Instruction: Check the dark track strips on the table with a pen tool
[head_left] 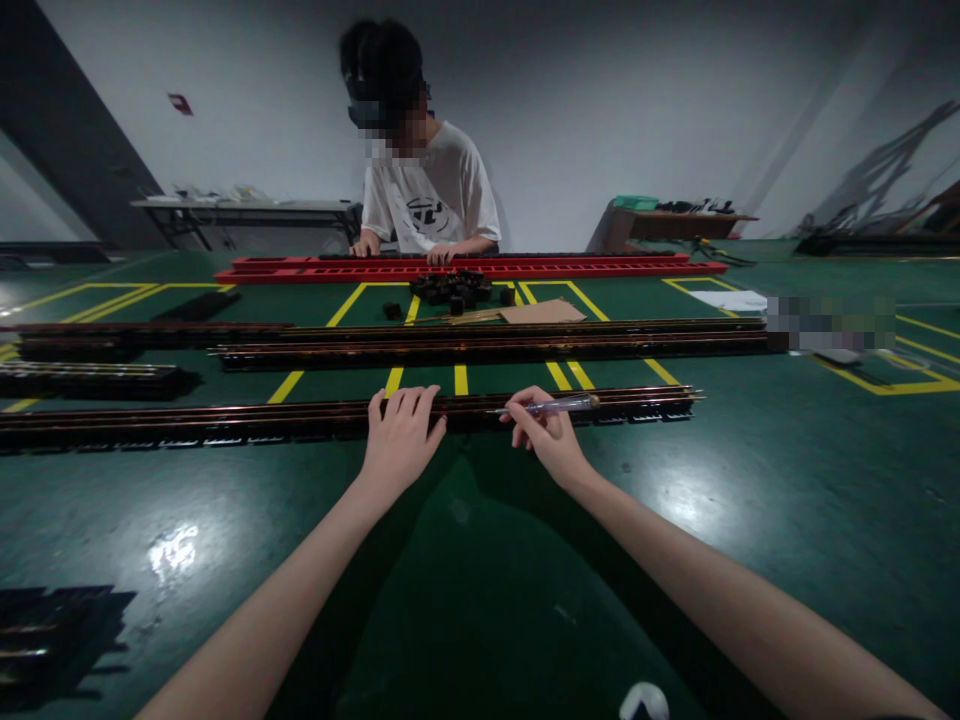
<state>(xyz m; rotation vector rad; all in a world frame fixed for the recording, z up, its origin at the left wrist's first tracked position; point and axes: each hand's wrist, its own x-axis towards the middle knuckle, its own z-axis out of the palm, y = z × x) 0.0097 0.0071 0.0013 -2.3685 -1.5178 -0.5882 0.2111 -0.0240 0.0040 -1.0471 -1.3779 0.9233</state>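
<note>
A long dark rail (225,420) with copper strips lies across the green floor in front of me. My left hand (401,435) rests flat on it, fingers stretched out over its top. My right hand (544,432) is closed round a clear-handled screwdriver (551,406), which lies sideways along the rail with its tip pointing left, near the left hand's fingers.
More dark rails (487,345) lie parallel farther back and at the left. Across the floor a person in a white T-shirt (431,195) has both hands on a long red rail (465,267). Small black parts (454,288) and cardboard (540,312) lie between. Tables stand by the wall.
</note>
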